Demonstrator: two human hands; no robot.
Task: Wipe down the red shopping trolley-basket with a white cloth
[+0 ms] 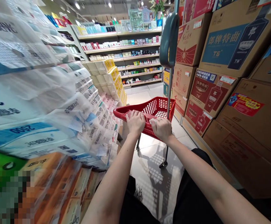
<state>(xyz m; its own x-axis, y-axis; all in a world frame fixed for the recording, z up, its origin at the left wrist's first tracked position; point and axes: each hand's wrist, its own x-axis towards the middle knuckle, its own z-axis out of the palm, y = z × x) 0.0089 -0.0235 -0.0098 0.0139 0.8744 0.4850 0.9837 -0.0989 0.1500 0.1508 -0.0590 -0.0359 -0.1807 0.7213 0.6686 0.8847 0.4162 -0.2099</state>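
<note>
Between bulging, plastic-wrapped white packs (pixel 32 81) on the left and stacked cartons (pixel 212 90) on the right, a red trolley (pixel 149 107) stands on the tiled floor (pixel 141 90) just ahead of the person; the left hand (pixel 135 122) and the right hand (pixel 161 128) are side by side, fingers curled over its near rim (pixel 147 124); a slim pole (pixel 170 84) rises by the right hand, though whether it belongs to the trolley I cannot tell; the aisle looks tight, so a leftward swing could snag loose wrapping and bring packs sliding down; drifting rightward could scrape the cartons; uneven pushing might make the small casters (pixel 163 164) veer, letting the basket clip the yellow-ended stack (pixel 116 82) beyond.
</note>
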